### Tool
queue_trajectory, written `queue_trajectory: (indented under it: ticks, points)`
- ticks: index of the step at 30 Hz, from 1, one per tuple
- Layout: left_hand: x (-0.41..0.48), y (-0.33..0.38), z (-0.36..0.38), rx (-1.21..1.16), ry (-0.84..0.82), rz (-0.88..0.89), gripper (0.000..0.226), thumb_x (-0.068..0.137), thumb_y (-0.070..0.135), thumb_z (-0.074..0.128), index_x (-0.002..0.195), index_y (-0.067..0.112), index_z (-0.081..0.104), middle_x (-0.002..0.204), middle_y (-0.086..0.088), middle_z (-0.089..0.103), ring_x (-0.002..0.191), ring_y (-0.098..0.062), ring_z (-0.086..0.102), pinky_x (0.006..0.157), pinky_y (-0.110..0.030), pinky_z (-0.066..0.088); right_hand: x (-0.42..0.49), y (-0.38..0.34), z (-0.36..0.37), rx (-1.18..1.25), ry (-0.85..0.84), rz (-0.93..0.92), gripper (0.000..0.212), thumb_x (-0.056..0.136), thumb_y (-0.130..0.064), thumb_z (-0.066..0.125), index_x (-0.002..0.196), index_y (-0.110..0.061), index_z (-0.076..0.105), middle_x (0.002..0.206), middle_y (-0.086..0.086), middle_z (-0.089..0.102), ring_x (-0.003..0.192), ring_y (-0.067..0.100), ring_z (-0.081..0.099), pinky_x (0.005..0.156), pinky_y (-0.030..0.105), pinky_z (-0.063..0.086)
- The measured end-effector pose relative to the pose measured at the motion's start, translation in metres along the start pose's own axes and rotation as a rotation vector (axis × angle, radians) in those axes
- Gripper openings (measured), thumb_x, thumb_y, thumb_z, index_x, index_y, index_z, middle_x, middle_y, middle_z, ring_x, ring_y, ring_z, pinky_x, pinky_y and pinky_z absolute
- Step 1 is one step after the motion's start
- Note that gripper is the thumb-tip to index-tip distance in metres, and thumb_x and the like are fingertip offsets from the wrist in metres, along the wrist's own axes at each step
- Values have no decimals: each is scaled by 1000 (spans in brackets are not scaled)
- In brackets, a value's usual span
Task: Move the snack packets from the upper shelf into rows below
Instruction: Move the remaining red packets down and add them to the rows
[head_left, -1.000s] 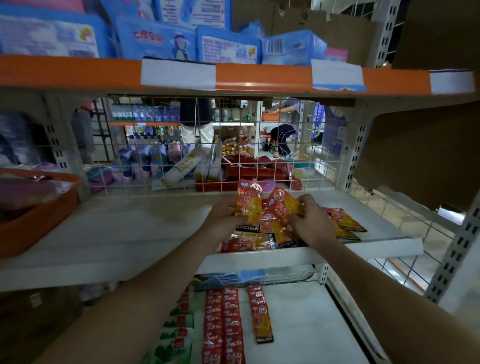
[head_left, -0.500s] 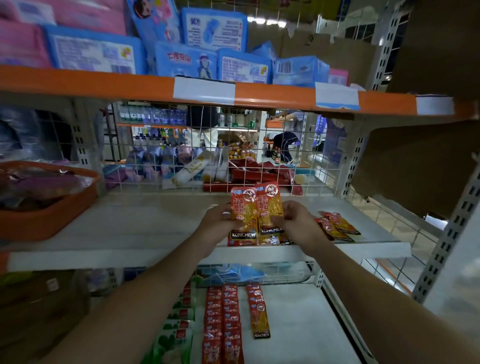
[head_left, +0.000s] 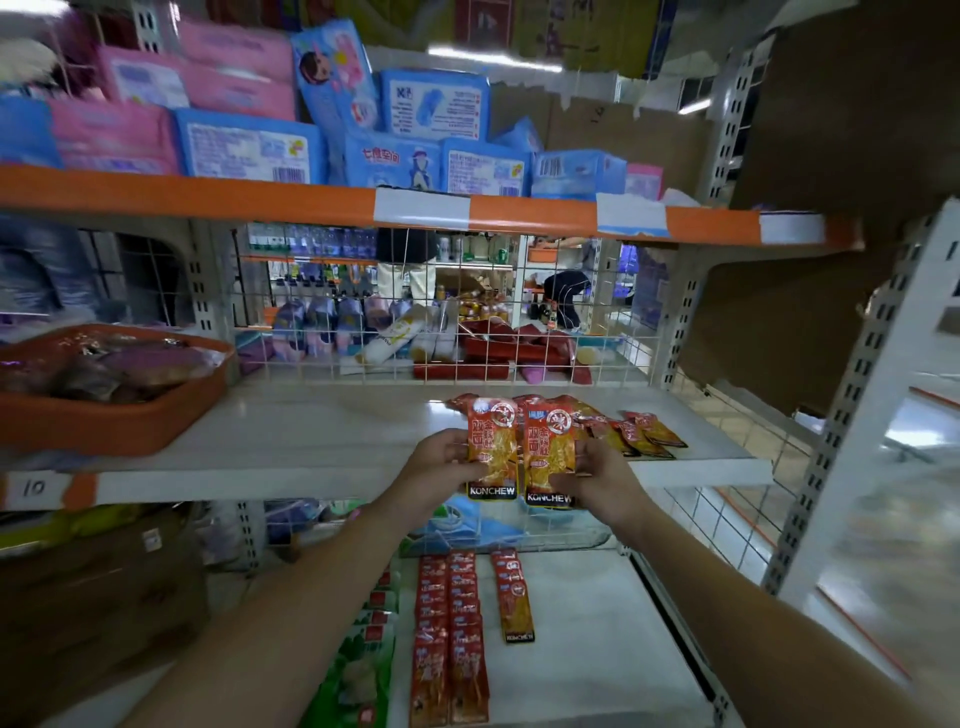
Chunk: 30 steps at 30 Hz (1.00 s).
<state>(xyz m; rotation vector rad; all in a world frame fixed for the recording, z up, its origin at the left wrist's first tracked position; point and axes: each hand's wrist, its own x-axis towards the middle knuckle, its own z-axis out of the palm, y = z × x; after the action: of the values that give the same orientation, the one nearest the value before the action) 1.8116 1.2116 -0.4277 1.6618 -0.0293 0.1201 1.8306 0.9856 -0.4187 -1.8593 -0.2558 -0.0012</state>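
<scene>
Two orange-red snack packets marked KONCHEW stand upright side by side at the front edge of the white upper shelf (head_left: 322, 447). My left hand (head_left: 436, 467) grips the left packet (head_left: 492, 452) and my right hand (head_left: 605, 475) grips the right packet (head_left: 549, 457). More of the same packets (head_left: 644, 428) lie flat on the shelf just behind and to the right. On the lower shelf (head_left: 597, 649), two rows of red packets (head_left: 451, 639) run front to back, with a short third row of orange packets (head_left: 514, 597) beside them.
An orange tray (head_left: 109, 415) of wrapped goods sits at the left of the upper shelf. A wire grid (head_left: 447, 332) backs that shelf. Blue and pink packs (head_left: 249, 145) fill the orange-edged shelf above. Green packets (head_left: 358, 670) lie left of the red rows. A perforated upright (head_left: 862, 395) stands at the right.
Both hands have gathered loose packets from a heap and lifted two upright, side by side, at the shelf edge. The camera has tilted upward.
</scene>
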Motion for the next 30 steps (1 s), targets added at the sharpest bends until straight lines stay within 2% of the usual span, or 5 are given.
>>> queue_trajectory:
  ticks: [4, 12, 17, 23, 30]
  points:
    - [-24, -8, 8, -1, -23, -14, 36, 81, -4, 75, 106, 20, 66, 100, -4, 75, 96, -22, 71, 78, -30, 56, -23, 10, -6, 13, -17, 55, 29, 81, 5, 73, 101, -14, 63, 99, 7, 72, 93, 25, 68, 81, 40, 56]
    - [-47, -53, 26, 56, -91, -135, 39, 82, 0, 75, 113, 19, 62, 107, -3, 72, 96, -17, 70, 77, -28, 56, -50, 44, -4, -12, -107, 131, 26, 82, 6, 71, 93, -17, 67, 92, 1, 74, 92, 24, 70, 82, 43, 58]
    - [-45, -90, 30, 128, -110, -206, 46, 81, 3, 77, 122, 17, 62, 113, -4, 70, 101, -17, 67, 80, -28, 53, -54, 76, 3, 6, -126, 192, 25, 83, 6, 70, 93, -15, 62, 97, 11, 69, 86, 23, 67, 65, 33, 56]
    - [-32, -135, 31, 101, -80, -272, 42, 77, 0, 79, 115, 15, 66, 108, -5, 73, 102, -21, 69, 94, -41, 54, -45, 120, 12, 4, -139, 264, 26, 78, 3, 77, 94, -13, 64, 101, 15, 71, 97, 31, 69, 87, 53, 57]
    - [-6, -185, 35, 65, -91, -331, 46, 78, 1, 79, 119, 16, 64, 108, 0, 74, 101, -15, 70, 82, -28, 58, -21, 170, 23, 29, -157, 377, 26, 82, 1, 75, 100, -11, 60, 101, 14, 67, 94, 29, 69, 82, 47, 60]
